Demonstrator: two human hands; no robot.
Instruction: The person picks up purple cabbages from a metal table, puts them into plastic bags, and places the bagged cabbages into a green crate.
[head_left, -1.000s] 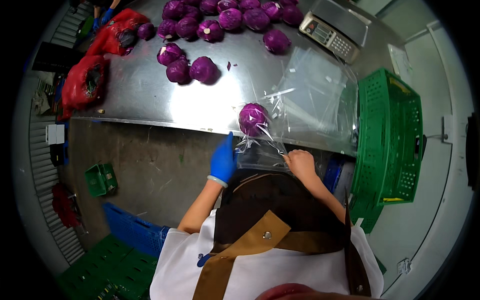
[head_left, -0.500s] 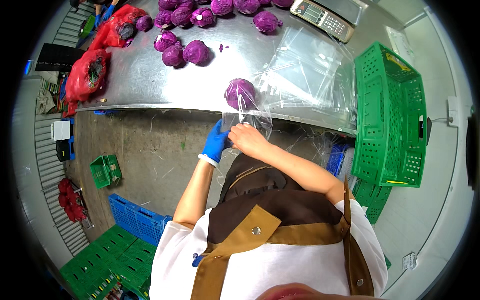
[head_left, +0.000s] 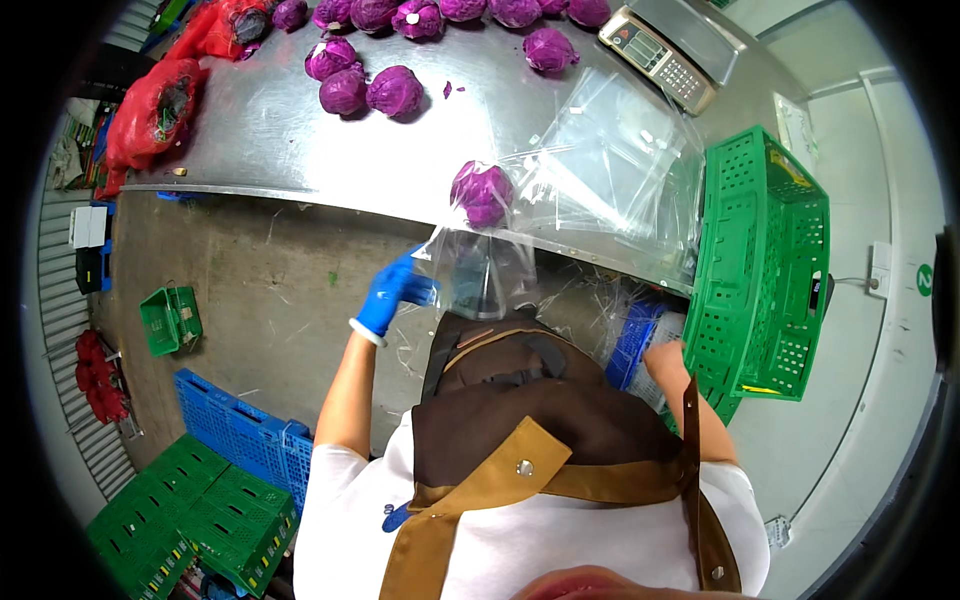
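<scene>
A red cabbage (head_left: pixel 482 194) sits at the front edge of the steel table (head_left: pixel 270 165), inside a clear plastic bag (head_left: pixel 478 275) whose loose end hangs over the edge toward my apron. My left hand (head_left: pixel 390 293), in a blue glove, is beside the bag's left side. Its fingers are apart, the upper ones close to the bag's corner. Off to the right, my bare right hand (head_left: pixel 665 362) is low beside the green crate, above a blue basket (head_left: pixel 632 345). The fingers of that hand are mostly hidden from view.
Flat clear bags (head_left: pixel 625 150) lie stacked on the table's right. Behind stand a scale (head_left: pixel 660 62) and several red cabbages (head_left: pixel 395 92). Red net sacks (head_left: pixel 155 115) lie at the left. A tall green crate (head_left: pixel 725 270) borders the table's right end. Green crates (head_left: pixel 190 490) stand lower left.
My right hand has left the bag and moved right, down beside the green crate. My left hand has drawn slightly left, its fingers spreading. The bag's end now hangs loose.
</scene>
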